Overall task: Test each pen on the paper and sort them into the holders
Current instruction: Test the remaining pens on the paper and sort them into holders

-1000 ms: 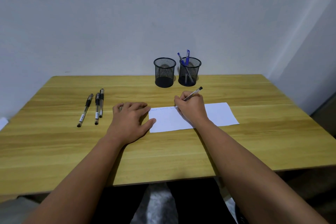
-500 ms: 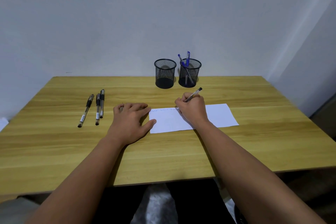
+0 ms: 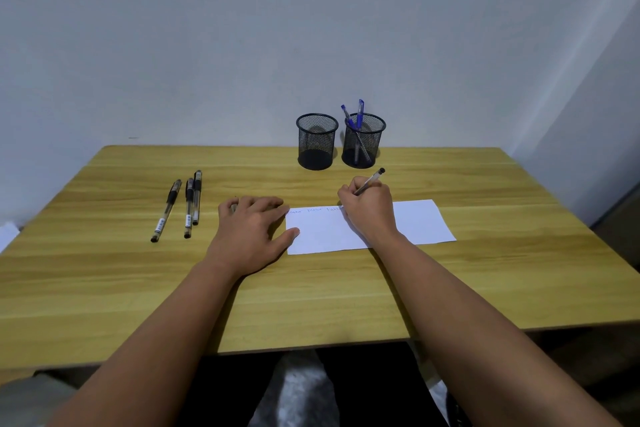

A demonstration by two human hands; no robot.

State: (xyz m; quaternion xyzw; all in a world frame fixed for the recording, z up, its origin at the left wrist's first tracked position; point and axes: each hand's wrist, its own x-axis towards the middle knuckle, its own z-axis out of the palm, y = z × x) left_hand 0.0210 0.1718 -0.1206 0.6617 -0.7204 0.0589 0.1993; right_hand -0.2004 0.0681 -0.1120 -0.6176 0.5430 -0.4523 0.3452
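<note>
A white sheet of paper (image 3: 419, 224) lies on the wooden table (image 3: 311, 288) with faint writing along its top edge. My right hand (image 3: 369, 208) grips a clear pen (image 3: 370, 181) with its tip down on the paper. My left hand (image 3: 252, 227) rests flat on the table, fingers spread, thumb and fingertips touching the paper's left edge. Three black-capped pens (image 3: 187, 204) lie side by side to the left. At the back stand two black mesh holders: the left holder (image 3: 317, 141) looks empty, the right holder (image 3: 363, 140) contains blue pens (image 3: 360, 111).
A white wall runs behind the table's far edge, close behind the holders. Something white (image 3: 7, 234) shows past the table's left edge. My lap sits under the near edge.
My right hand has crept slightly right along the top of the paper, and the line of writing is a little longer. The left hand has stayed put.
</note>
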